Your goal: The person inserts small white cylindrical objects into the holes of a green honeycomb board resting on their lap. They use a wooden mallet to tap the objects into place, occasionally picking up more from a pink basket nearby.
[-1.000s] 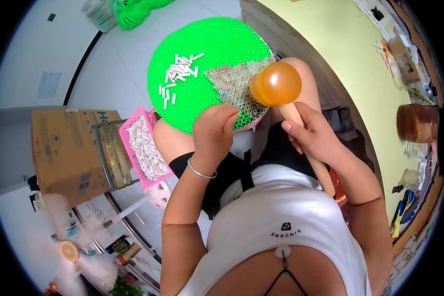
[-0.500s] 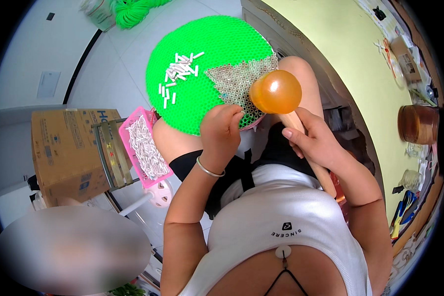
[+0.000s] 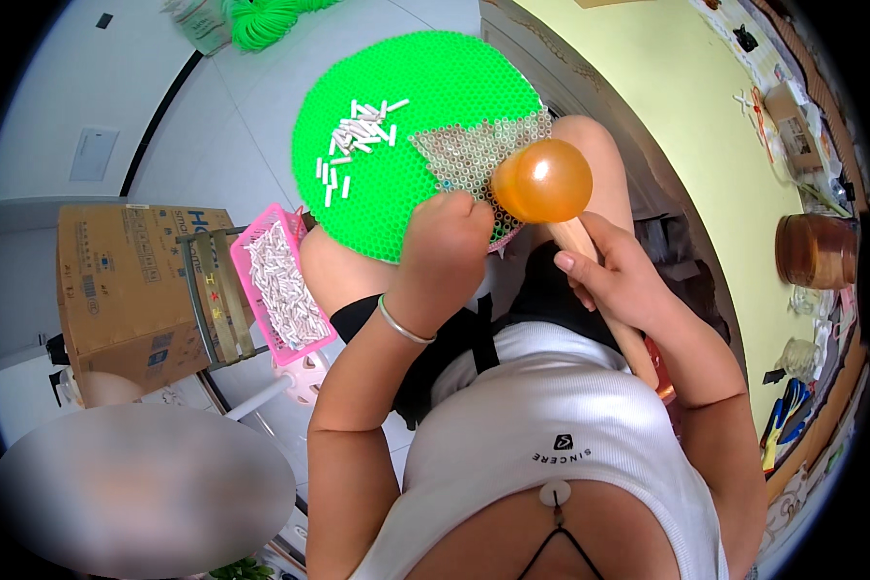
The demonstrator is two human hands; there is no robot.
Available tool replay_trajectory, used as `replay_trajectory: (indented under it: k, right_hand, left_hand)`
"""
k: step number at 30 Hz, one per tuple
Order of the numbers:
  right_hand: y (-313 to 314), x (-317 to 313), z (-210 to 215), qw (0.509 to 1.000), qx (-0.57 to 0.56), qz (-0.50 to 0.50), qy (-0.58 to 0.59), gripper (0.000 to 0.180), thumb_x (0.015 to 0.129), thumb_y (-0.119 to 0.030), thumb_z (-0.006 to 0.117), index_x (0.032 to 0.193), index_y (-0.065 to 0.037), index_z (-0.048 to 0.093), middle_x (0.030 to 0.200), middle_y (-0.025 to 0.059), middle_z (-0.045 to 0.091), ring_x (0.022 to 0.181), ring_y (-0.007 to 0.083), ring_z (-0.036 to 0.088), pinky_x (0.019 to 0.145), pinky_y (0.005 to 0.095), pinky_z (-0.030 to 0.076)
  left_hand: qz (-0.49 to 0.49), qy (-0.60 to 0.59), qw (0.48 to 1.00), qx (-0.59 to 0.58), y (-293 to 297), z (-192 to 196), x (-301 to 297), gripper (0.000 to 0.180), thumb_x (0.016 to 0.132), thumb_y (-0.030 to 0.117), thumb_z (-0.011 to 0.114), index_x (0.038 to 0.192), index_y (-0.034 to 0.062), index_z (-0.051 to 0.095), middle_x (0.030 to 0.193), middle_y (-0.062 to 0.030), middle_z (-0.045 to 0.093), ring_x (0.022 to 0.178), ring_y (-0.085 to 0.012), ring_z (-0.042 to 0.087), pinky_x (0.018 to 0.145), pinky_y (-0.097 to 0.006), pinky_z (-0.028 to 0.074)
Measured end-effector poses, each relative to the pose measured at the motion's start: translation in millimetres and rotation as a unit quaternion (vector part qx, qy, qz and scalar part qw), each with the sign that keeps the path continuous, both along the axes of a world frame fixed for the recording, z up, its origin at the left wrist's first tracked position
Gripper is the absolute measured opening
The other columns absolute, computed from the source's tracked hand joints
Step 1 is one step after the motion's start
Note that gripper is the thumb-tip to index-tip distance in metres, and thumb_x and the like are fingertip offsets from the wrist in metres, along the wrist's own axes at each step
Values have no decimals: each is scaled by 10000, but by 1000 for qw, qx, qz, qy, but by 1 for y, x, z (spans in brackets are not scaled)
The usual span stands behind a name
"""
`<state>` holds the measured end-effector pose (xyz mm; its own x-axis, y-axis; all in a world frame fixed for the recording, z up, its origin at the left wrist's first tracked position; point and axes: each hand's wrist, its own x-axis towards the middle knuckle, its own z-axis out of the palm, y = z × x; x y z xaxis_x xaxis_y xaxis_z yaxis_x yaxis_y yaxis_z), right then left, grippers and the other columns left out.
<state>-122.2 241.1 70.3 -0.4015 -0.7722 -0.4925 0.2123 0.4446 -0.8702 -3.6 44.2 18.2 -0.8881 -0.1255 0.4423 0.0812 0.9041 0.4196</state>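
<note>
A round disc of tightly packed small tubes [image 3: 406, 87] rests on my lap. Most of its top is bright green, and a grey wedge of open tube ends [image 3: 474, 145] shows at its right side. My left hand [image 3: 447, 242] is closed over the near edge of that wedge; whatever its fingers grip is hidden. My right hand [image 3: 614, 271] is wrapped round the wooden handle of a mallet [image 3: 541, 181], whose rounded amber head hovers over or against the disc's right edge; I cannot tell if they touch. Loose short white sticks [image 3: 362, 129] lie on the green part.
A pink plastic basket [image 3: 251, 280] full of similar white sticks stands to the left, by a cardboard box [image 3: 130, 290]. Green cord [image 3: 261, 21] lies on the floor at the far left. On the right, a pale yellow table [image 3: 667, 106] carries a large amber jar [image 3: 814, 251] and scissors [image 3: 788, 416].
My left hand has shifted slightly right and turned, with its back now more upward. The mallet and right hand stay nearly in place; the whole scene has slid slightly in view.
</note>
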Motion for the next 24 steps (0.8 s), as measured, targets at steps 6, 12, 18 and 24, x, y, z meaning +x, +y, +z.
replay_trajectory:
  k: [6,12,18,24]
  right_hand:
    - [-3,2,0,1000,2,6,-4,293,998,-221,625,1141,19,535,714,6,525,530,71,501,483,236,426]
    - [-1,5,27,998,-34,36,49,365,989,-202,628,1262,16,523,778,55,588,640,145,575,598,310,491]
    - [-22,5,9,935,-7,195,297,361,966,-197,641,1224,32,533,963,223,654,843,341,647,787,412,508]
    - [0,-5,3,995,-15,29,91,285,991,-233,624,1090,17,528,739,105,587,623,198,589,577,343,482]
  left_hand:
    - [36,-17,997,59,-1,-7,4,60,764,34,673,820,33,650,737,-136,587,700,-342,596,630,-440,479]
    - [296,58,953,-17,-56,-8,34,114,823,91,734,915,28,710,814,-146,673,757,-350,643,702,-426,515]
    - [355,-52,932,-62,-97,-20,37,126,820,58,713,935,9,693,884,-181,668,824,-371,641,734,-452,514]
    - [240,24,961,135,-58,-6,31,180,832,31,705,1012,21,702,904,-156,678,797,-321,650,727,-398,526]
